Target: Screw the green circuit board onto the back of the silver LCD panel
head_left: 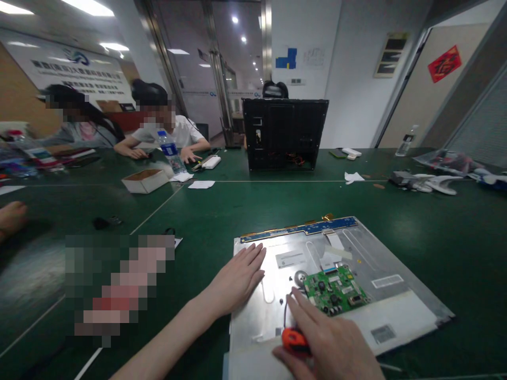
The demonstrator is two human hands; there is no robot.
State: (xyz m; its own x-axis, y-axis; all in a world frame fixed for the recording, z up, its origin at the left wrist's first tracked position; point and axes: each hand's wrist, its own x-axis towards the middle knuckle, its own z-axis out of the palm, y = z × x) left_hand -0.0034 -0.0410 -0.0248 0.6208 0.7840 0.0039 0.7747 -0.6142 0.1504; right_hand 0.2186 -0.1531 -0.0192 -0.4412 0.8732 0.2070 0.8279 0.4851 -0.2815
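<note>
On the far left we see two people sitting at the green table (206, 221), with a water bottle (171, 152) and an open cardboard box (145, 180) in front of them. A black monitor housing (284, 134) stands upright further back, near the middle.

Closer to us, our left hand (236, 279) lies flat on the left part of the metal display panel (396, 264), palm down. Its fingers are straight and lie close together, only a little spread, and they press on the metal.

The panel lies flat on the table directly in front of us, with a green circuit board (336, 291) mounted on it near the middle.

Our right hand (332, 343) is at the lower edge of the panel, just beside the circuit board. Its fingers are closed around an orange-handled screwdriver (293, 339), and the index finger points toward the board's left corner.

At the far right, some white parts (431, 183) lie on the table.
</note>
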